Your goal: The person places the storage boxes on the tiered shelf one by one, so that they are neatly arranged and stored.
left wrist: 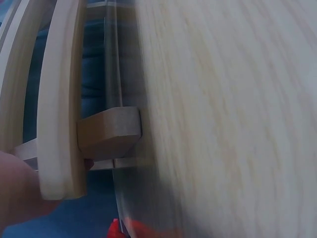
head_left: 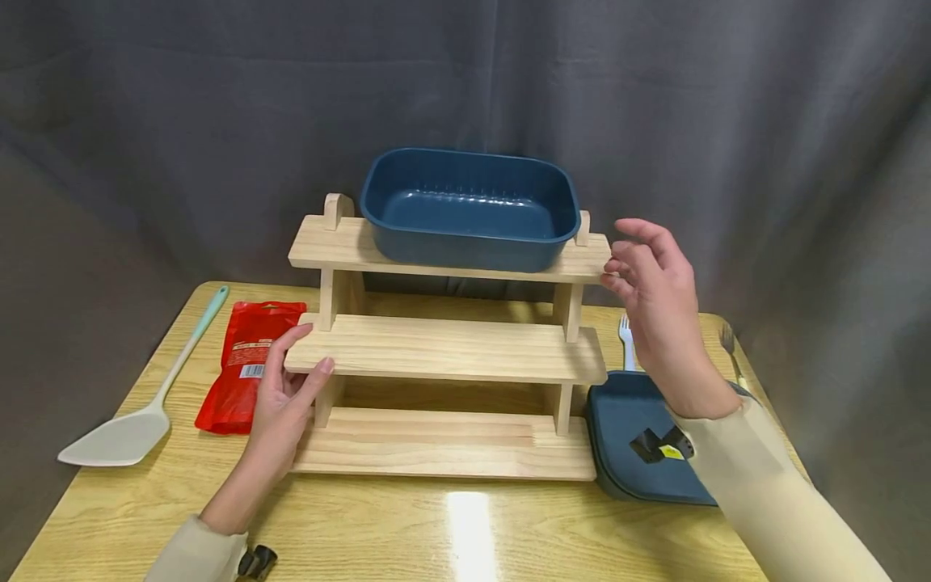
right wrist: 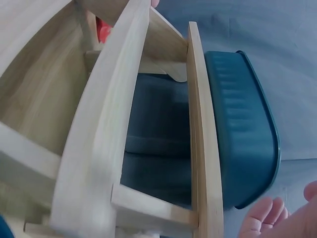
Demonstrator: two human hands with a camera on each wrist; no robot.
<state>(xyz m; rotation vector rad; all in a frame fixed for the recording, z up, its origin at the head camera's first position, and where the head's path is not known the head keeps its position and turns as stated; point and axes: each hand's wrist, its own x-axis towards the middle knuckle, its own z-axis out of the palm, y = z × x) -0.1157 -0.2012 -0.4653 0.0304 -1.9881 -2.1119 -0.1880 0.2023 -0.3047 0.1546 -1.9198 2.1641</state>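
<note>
A three-tier wooden display shelf [head_left: 451, 347] stands upright on the table. My left hand [head_left: 280, 404] grips the left end of its middle board, thumb near the front edge; in the left wrist view part of that hand [left wrist: 17, 193] wraps the board's end. A dark blue rectangular basin [head_left: 465, 214] sits on the top board, its inside bare. Beside the right end of the top board my right hand [head_left: 658, 303] is raised with loosely bent fingers, holding nothing. The right wrist view shows the basin [right wrist: 242, 129] side-on, with the right fingertips [right wrist: 265, 213] apart from it.
Left of the shelf lie a red packet [head_left: 243, 368] and a spatula [head_left: 149, 420] with a pale green handle. To the right, a dark blue lidded box [head_left: 640, 440] sits against the shelf's base. A white fork [head_left: 627, 339] and another fork [head_left: 730, 343] lie behind it. Grey curtains hang behind the table.
</note>
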